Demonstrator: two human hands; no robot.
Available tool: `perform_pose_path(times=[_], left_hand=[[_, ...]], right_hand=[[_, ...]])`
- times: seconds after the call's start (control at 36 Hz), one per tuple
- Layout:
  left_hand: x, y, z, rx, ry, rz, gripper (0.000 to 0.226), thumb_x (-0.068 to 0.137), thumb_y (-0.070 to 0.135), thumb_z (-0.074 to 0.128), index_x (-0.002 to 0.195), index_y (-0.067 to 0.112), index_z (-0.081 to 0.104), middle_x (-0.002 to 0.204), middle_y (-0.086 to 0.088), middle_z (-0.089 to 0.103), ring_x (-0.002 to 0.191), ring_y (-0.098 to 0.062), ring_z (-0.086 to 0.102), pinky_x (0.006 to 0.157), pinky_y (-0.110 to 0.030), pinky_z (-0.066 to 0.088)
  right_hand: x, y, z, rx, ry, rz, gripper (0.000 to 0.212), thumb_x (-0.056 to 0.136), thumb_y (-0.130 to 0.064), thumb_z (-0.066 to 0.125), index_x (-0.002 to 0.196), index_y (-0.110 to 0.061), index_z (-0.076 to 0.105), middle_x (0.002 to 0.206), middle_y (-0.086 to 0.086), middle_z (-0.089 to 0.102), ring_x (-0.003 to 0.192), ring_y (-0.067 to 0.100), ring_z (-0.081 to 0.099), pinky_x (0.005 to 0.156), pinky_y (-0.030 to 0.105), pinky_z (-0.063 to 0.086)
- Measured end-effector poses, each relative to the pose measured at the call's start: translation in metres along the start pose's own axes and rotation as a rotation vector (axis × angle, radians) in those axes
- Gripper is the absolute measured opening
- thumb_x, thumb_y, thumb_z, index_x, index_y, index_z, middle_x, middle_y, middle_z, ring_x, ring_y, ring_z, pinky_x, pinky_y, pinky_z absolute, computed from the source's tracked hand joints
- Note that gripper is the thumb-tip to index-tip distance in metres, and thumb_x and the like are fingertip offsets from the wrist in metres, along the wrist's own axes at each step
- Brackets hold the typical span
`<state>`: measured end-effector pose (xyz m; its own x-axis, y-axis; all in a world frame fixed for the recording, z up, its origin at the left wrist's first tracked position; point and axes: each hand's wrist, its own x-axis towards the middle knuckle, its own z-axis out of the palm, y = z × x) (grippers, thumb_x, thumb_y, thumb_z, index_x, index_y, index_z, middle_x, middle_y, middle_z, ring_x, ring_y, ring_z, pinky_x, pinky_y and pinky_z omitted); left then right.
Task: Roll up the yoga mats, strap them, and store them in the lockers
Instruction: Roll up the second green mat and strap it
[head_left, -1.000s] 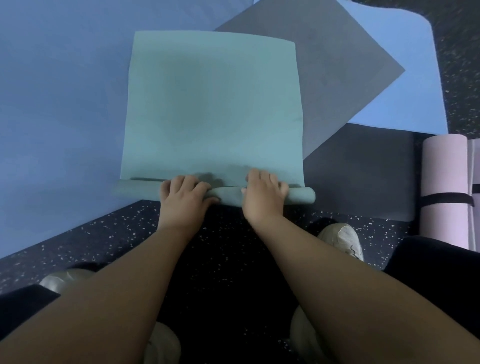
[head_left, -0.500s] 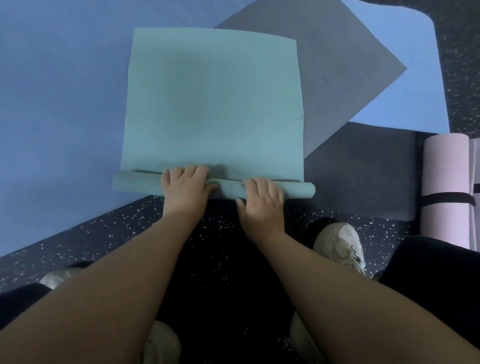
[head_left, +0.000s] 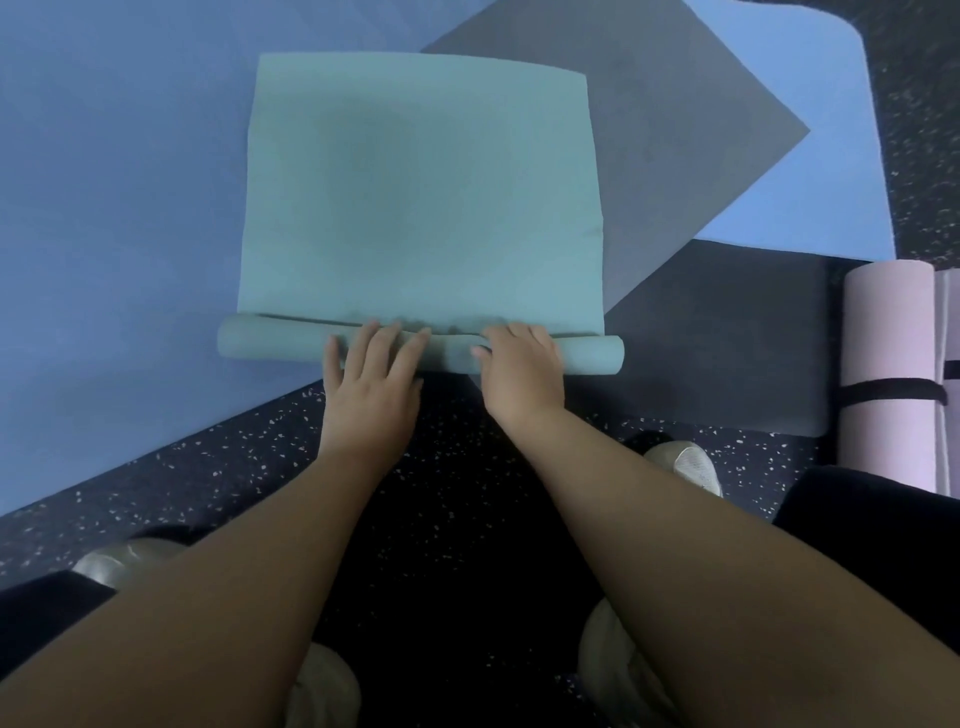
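A teal yoga mat (head_left: 421, 208) lies flat on the floor in front of me, its near end wound into a thin roll (head_left: 270, 345). My left hand (head_left: 371, 379) presses on the middle of the roll with straight fingers laid across its top. A little to the right, my right hand (head_left: 522, 371) grips the roll with fingers curled over it. The roll's ends stick out on both sides of my hands.
Under the teal mat lie a large blue mat (head_left: 114, 208), a grey mat (head_left: 675, 130), a dark mat (head_left: 727, 353) and a light blue mat (head_left: 810, 171). A rolled pink mat (head_left: 883, 332) with a black strap (head_left: 888, 392) lies at right. My shoes (head_left: 685, 462) stand on speckled floor.
The roll has turned a little farther away from me and grown thicker. My left fingers have flattened over it, and my right hand has moved forward onto its top.
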<state>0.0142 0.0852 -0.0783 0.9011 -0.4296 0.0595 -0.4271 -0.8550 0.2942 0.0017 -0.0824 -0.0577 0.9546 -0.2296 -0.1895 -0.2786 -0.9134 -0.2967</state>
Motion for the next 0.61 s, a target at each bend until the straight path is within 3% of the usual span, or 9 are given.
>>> perform_pose_path(times=[0.17,0.22,0.28,0.33,0.42,0.5,0.56,0.61], left_hand=[[-0.004,0.004,0.001,0.175,-0.235,-0.016,0.09,0.08,0.033,0.07,0.152,0.032,0.014,0.155,-0.014,0.03,0.145,-0.031,0.012,0.108,-0.069,0.011],[-0.001,0.007,0.0,0.193,-0.271,-0.042,0.084,0.092,0.04,0.054,0.151,0.035,-0.005,0.162,-0.009,0.008,0.148,-0.028,-0.005,0.111,-0.066,0.0],[0.007,0.009,-0.003,0.194,-0.319,-0.065,0.074,0.098,0.044,0.04,0.151,0.036,-0.012,0.162,-0.005,-0.007,0.147,-0.025,-0.016,0.112,-0.062,-0.007],[0.015,0.011,-0.006,0.172,-0.322,-0.08,0.071,0.099,0.045,0.036,0.152,0.036,-0.01,0.162,-0.003,-0.007,0.147,-0.023,-0.017,0.112,-0.061,-0.009],[0.025,0.01,-0.008,0.146,-0.338,-0.104,0.068,0.1,0.046,0.035,0.152,0.037,-0.007,0.162,-0.002,-0.006,0.148,-0.022,-0.016,0.112,-0.06,-0.011],[0.033,0.011,-0.011,0.14,-0.357,-0.108,0.066,0.1,0.049,0.032,0.152,0.037,-0.006,0.162,-0.003,-0.005,0.148,-0.022,-0.015,0.112,-0.059,-0.012],[0.038,0.01,-0.012,0.117,-0.346,-0.107,0.065,0.099,0.05,0.032,0.153,0.037,-0.002,0.163,-0.003,-0.003,0.148,-0.022,-0.013,0.112,-0.059,-0.012],[0.04,0.009,-0.012,0.099,-0.328,-0.111,0.065,0.098,0.05,0.034,0.153,0.038,0.0,0.163,-0.002,-0.001,0.148,-0.021,-0.012,0.112,-0.059,-0.011]], right_hand=[[-0.007,-0.008,0.002,-0.035,0.095,0.044,0.023,0.096,-0.027,0.056,0.114,-0.013,0.061,0.117,0.007,0.053,0.112,0.027,0.045,0.096,0.034,0.03],[-0.012,-0.014,0.002,-0.005,0.206,0.041,0.019,0.081,-0.016,0.075,0.098,-0.011,0.066,0.101,0.009,0.059,0.095,0.032,0.055,0.082,0.04,0.042],[-0.015,-0.016,0.006,0.016,0.255,0.026,0.027,0.068,-0.01,0.084,0.089,-0.012,0.067,0.093,0.009,0.061,0.084,0.031,0.058,0.072,0.038,0.046],[-0.017,-0.013,0.01,0.022,0.25,0.004,0.032,0.067,-0.012,0.082,0.095,-0.012,0.067,0.101,0.009,0.063,0.093,0.028,0.054,0.078,0.038,0.043],[-0.025,-0.004,0.013,0.03,0.218,-0.045,0.039,0.076,-0.024,0.058,0.111,-0.008,0.066,0.119,0.012,0.062,0.11,0.024,0.043,0.092,0.037,0.036],[-0.035,0.001,0.018,-0.025,0.099,-0.076,0.058,0.083,-0.031,0.042,0.134,-0.005,0.055,0.139,0.013,0.053,0.131,0.027,0.039,0.106,0.048,0.039],[-0.036,-0.002,0.019,-0.054,0.027,-0.056,0.063,0.087,-0.034,0.042,0.144,-0.006,0.043,0.15,0.011,0.042,0.141,0.028,0.033,0.11,0.049,0.028],[-0.033,-0.005,0.016,-0.037,-0.05,-0.03,0.069,0.093,-0.033,0.049,0.153,-0.009,0.024,0.16,0.009,0.022,0.149,0.026,0.016,0.116,0.044,0.007]])
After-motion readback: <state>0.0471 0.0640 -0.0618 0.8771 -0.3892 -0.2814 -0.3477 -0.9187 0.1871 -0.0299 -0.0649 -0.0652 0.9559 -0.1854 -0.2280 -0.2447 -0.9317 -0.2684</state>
